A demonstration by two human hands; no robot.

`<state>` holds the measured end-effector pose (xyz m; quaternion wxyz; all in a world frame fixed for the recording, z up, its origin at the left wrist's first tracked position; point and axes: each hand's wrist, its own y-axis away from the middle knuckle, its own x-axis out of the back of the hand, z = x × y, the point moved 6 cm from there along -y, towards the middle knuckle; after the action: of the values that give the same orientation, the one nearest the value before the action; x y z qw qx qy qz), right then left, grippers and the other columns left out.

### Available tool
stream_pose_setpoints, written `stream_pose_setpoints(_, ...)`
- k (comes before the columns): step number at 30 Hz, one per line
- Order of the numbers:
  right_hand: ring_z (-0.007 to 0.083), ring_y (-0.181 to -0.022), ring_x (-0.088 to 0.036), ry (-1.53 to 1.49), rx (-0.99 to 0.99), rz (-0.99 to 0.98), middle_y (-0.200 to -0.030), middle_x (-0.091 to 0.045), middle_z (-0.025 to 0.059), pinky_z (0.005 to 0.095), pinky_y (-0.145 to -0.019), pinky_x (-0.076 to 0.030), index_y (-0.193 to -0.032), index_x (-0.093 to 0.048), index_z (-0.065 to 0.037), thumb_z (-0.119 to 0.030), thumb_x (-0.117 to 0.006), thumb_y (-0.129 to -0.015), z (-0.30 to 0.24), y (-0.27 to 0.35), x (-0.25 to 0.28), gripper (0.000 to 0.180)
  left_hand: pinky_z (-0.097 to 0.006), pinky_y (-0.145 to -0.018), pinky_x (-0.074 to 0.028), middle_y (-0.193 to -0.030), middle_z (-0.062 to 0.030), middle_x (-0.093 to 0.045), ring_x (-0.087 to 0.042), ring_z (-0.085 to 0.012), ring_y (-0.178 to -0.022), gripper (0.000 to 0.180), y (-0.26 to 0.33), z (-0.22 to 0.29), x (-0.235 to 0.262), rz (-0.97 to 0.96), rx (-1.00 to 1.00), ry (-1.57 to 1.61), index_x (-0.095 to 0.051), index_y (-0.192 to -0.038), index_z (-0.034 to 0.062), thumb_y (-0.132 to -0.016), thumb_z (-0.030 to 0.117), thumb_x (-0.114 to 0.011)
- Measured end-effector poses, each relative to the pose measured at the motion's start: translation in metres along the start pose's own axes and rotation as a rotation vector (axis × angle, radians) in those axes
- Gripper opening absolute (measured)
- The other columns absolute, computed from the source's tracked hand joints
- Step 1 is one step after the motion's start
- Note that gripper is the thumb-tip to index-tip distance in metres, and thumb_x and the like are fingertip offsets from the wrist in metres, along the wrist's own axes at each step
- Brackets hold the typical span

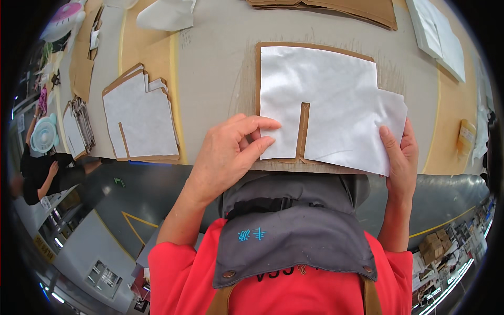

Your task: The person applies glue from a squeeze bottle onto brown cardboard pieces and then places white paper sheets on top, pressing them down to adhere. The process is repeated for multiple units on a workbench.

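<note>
A white cut panel [341, 115] with a stepped upper right corner and a narrow slot lies over a brown board [315, 45] at the table's near edge. Brown shows through the slot and along the panel's top and left sides. My right hand [401, 152] grips the panel's lower right edge, thumb on top and the other fingers partly hidden behind it. My left hand [228, 149] rests at the panel's lower left edge. Its index finger and thumb are apart, their tips on the white surface, while the remaining fingers curl under.
Left on the table [210, 68] sits a stack of similar white and brown panels [142, 115], with more panels [79, 126] beyond. Brown boards [325, 8] lie at the back, white sheets [436, 34] at far right. A yellowish bottle [465, 137] stands right. Another person [44, 170] is at far left.
</note>
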<state>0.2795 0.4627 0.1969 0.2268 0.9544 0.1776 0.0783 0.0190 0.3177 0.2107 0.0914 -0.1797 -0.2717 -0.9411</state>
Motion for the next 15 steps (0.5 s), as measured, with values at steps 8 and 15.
stream_pose_setpoints(8, 0.0114, -0.102, -0.063, -0.003, 0.013, 0.011, -0.118, -0.064, 0.0097, 0.0253, -0.086, -0.051, -0.136, -0.049, 0.004, -0.012, -0.064, -0.096, 0.0015, 0.0003, 0.0, 0.045, -0.021, -0.056, -0.037, -0.074, 0.0017, -0.05, -0.042, -0.0045, -0.056, 0.024, 0.0009, 0.0014, -0.0019, 0.029, -0.044, -0.035, -0.075, -0.109, 0.009, -0.085, 0.007, -0.073)
stream_pose_setpoints(15, 0.0116, -0.101, -0.063, -0.003, 0.023, -0.011, -0.118, -0.064, 0.0096, 0.0254, -0.087, -0.05, -0.135, -0.05, 0.004, -0.011, -0.063, -0.096, -0.0018, 0.0017, -0.0012, 0.044, -0.022, -0.055, -0.037, -0.074, 0.0011, -0.05, -0.043, -0.0055, -0.056, 0.024, 0.0015, 0.0011, -0.0029, 0.02, -0.075, -0.085, -0.075, -0.107, 0.009, -0.084, 0.009, -0.075)
